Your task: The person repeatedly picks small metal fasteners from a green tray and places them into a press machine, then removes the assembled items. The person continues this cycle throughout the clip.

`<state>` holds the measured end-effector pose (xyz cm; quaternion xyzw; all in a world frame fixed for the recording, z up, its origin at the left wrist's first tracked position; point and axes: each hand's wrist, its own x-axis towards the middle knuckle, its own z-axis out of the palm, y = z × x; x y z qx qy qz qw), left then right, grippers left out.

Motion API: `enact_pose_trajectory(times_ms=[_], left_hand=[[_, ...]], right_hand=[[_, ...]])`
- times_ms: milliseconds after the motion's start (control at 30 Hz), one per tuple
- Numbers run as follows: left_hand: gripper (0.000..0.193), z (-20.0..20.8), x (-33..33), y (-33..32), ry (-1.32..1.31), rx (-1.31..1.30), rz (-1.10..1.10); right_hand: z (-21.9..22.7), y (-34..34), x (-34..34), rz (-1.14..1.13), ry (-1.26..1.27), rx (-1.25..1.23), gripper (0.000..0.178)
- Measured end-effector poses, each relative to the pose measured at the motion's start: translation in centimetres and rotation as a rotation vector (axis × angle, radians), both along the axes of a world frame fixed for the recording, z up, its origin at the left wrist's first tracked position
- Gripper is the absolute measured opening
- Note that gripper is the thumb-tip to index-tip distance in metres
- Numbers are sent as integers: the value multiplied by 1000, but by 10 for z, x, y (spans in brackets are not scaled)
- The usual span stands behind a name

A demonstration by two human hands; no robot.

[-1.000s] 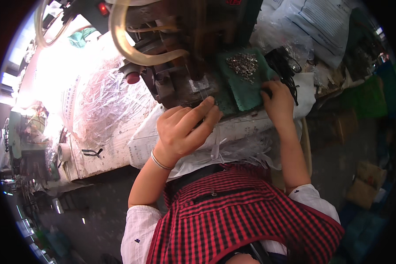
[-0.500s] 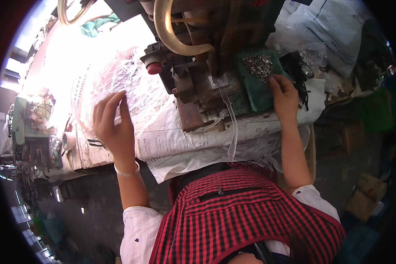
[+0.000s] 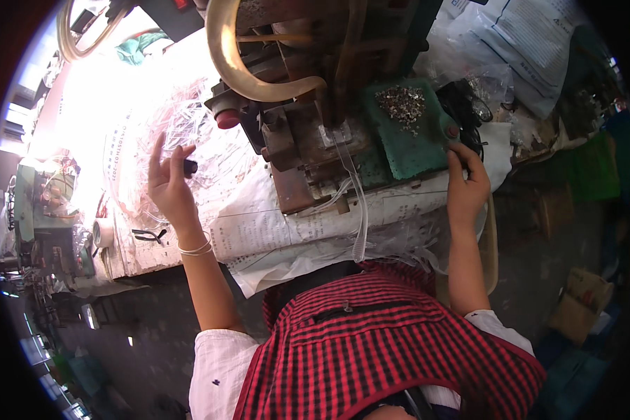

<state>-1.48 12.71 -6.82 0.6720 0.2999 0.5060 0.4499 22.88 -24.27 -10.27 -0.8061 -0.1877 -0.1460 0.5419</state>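
Observation:
My left hand (image 3: 171, 189) is raised over the left of the bench, its index finger stretched and other fingers bent around a small black piece (image 3: 190, 166). Beneath it lies a loose pile of clear plastic strips (image 3: 178, 115). My right hand (image 3: 469, 187) is at the right edge of a green tray (image 3: 413, 157), thumb and fingertips drawn together; whatever they hold is hidden. Small metal parts (image 3: 401, 106) are heaped in the tray. A clear plastic strap (image 3: 358, 210) runs from the press (image 3: 297, 140) over the bench's front edge.
A red button (image 3: 226, 118) juts from the press's left side, and another reddish knob (image 3: 453, 131) is just beyond my right fingertips. Black cords (image 3: 462, 105) and plastic bags (image 3: 518, 49) crowd the right. A tape roll (image 3: 103, 232) and black tool (image 3: 149, 235) are at left.
My right hand has drawn back from the metal parts toward the tray's right edge. The left hand has turned, its index finger now extended and the black piece visible.

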Motion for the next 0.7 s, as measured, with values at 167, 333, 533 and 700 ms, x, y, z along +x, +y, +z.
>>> enact_pose_trajectory(times_ms=[167,333,533,700], left_hand=[[35,0,-7,13,-144,-263,-193],[31,-48,10,-2,-99,-359,-170],[21,-67,-28,18,194,78,130],[10,15,-31,-63,773,-12,-587]], right_hand=[[65,76,-22,447,-192,107,14],[64,133,-23,431,-165,196,13],[54,138,-49,490,64,452,30],[62,135,-44,575,290,521,38]])
